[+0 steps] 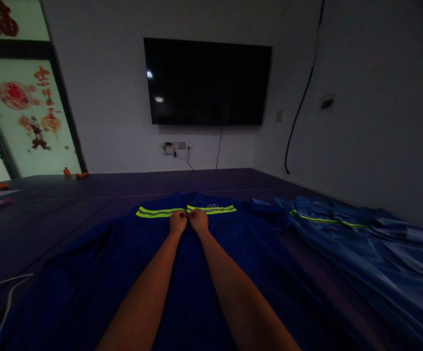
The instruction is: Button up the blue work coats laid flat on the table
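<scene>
1. A dark blue work jacket (134, 263) lies front up on a dark purple surface (98, 187), directly before the person, its collar (178, 197) pointing toward the far wall and its sleeves angled outward on both sides.
2. The left hand (178, 222) is at the jacket's front opening, fingers curled, its fingertips pinching the cloth edge at chest height.
3. The right hand (199, 221) is just beside it, also curled and pinching the front edge; the fingertips of both hands nearly meet, and whatever small part lies between them is too dim to make out.
4. A yellow-green reflective stripe (156, 213) crosses the chest on either side of the hands, with small pale lettering just above its right half.
5. To the right, a second blue garment (343, 243), lighter and rumpled, lies near the jacket's sleeve; it bears a thin yellow-green stripe (328, 221).
6. A white cable (9, 300) curves in at the lower left, near the jacket.
7. Beyond, a dark television (207, 83) hangs on the wall above some sockets (181, 145); a door with red decorations (30, 117) stands at left.
</scene>
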The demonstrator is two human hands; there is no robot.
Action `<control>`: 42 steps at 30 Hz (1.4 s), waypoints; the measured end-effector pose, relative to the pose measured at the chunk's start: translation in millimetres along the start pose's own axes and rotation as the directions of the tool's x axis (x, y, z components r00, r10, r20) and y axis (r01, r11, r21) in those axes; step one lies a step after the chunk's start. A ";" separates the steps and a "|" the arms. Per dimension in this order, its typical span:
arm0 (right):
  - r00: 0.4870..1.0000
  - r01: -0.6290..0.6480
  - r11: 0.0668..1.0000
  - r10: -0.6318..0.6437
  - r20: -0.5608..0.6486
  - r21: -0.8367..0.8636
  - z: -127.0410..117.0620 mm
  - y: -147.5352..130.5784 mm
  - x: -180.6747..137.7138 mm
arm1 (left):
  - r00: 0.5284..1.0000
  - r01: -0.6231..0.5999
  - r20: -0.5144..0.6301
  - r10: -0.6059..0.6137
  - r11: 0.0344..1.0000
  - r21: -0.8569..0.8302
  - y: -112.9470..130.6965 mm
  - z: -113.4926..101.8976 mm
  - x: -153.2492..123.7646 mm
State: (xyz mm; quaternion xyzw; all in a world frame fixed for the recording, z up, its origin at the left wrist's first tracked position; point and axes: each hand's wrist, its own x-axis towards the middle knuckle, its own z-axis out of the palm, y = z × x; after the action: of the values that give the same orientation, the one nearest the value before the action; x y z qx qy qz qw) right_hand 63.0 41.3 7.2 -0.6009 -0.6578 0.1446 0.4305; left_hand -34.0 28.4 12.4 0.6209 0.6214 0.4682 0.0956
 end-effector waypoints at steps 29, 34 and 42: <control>1.000 -0.013 0.999 0.013 0.011 0.033 -2.8 -4.1 -2.7 | 0.999 0.022 -0.024 -0.023 0.999 -0.033 1.1 0.5 -0.8; 1.000 -0.011 0.999 0.011 0.003 0.031 -2.6 -4.3 -2.5 | 0.999 0.025 -0.023 -0.026 0.999 -0.032 0.5 1.0 0.0; 1.000 -0.004 1.000 0.005 -0.011 0.022 -1.2 -3.5 -3.1 | 0.999 0.033 -0.024 -0.034 0.999 -0.032 1.8 0.3 -0.9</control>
State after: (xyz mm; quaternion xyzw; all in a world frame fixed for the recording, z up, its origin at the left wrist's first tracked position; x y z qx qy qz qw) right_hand 61.2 37.3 9.2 -0.5984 -0.6525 0.1496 0.4402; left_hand -32.4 27.3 13.1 0.6030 0.6253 0.4840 0.1055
